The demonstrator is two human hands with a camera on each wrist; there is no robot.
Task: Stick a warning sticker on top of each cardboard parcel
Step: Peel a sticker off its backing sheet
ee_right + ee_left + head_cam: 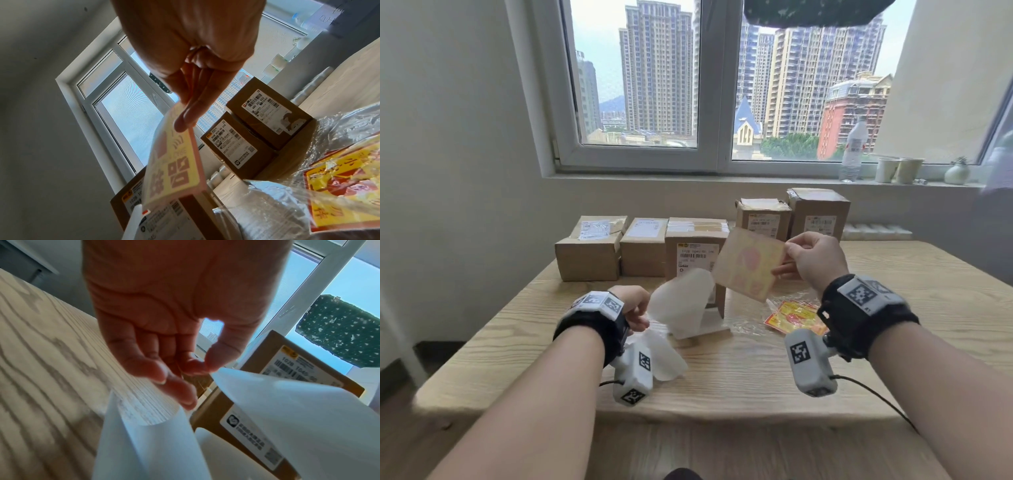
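Note:
My right hand (796,255) pinches the edge of a peeled yellow-and-red warning sticker (748,263), held in the air with its pale back towards me; its printed face (174,164) shows in the right wrist view. My left hand (640,308) pinches a corner of the white backing paper (683,303), seen curling below the fingers (287,418). Directly behind both stands a tall cardboard parcel (695,246). Two lower parcels (592,250) sit to its left and two more (815,212) at the back right.
A clear plastic bag with more stickers (791,317) lies on the wooden table (722,377) under my right wrist. Another loose backing sheet (666,356) lies by my left wrist. A bottle (854,147), cups and a small vase stand on the windowsill.

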